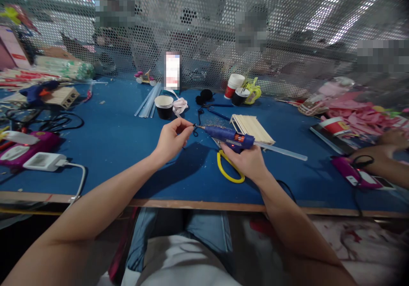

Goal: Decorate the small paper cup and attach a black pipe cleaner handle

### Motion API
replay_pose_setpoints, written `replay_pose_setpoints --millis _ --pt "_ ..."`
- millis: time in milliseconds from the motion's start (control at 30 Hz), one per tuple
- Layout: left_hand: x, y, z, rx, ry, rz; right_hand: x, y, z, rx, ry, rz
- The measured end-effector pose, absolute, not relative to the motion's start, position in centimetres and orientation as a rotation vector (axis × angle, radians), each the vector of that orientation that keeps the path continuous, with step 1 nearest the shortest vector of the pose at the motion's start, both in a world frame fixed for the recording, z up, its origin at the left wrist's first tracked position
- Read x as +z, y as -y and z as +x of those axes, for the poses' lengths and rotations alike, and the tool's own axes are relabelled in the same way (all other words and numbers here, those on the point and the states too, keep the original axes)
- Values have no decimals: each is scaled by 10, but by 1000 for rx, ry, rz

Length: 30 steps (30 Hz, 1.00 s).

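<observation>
My right hand is wrapped round the handle of a blue hot glue gun, its nozzle aimed left. A clear glue stick juts from the gun's back. Thumb and fingertips of my left hand are closed in a pinch on black yarn right at the nozzle tip; whether yarn and nozzle touch I cannot tell. Behind them lies a ball of black yarn. Yellow-handled scissors rest beneath the glue gun, partly hidden by it and my right hand.
A black paper cup, glue sticks and a phone stand or lie behind my left hand. Wooden sticks form a raft at right. Purple power strips sit on both sides. A co-worker's arm reaches in at right.
</observation>
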State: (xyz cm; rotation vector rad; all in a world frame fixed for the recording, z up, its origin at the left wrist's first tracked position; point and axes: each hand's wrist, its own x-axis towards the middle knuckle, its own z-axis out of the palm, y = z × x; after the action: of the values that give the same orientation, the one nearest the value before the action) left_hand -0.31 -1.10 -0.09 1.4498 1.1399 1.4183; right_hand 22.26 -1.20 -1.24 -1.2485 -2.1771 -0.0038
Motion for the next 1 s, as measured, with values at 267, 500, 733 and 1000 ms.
replay_pose_setpoints --millis 267,500,733,1000 --pt "-4 8 -2 1362 -965 1249 0 22 206 98 1965 -1267" --pt "-6 9 -1 1322 -917 1202 4 25 202 190 1883 -1262" --pt "-6 9 -1 1324 -875 1195 9 25 204 240 1901 -1274" --pt "2 10 -3 1344 -856 1104 23 23 215 496 1837 -1376"
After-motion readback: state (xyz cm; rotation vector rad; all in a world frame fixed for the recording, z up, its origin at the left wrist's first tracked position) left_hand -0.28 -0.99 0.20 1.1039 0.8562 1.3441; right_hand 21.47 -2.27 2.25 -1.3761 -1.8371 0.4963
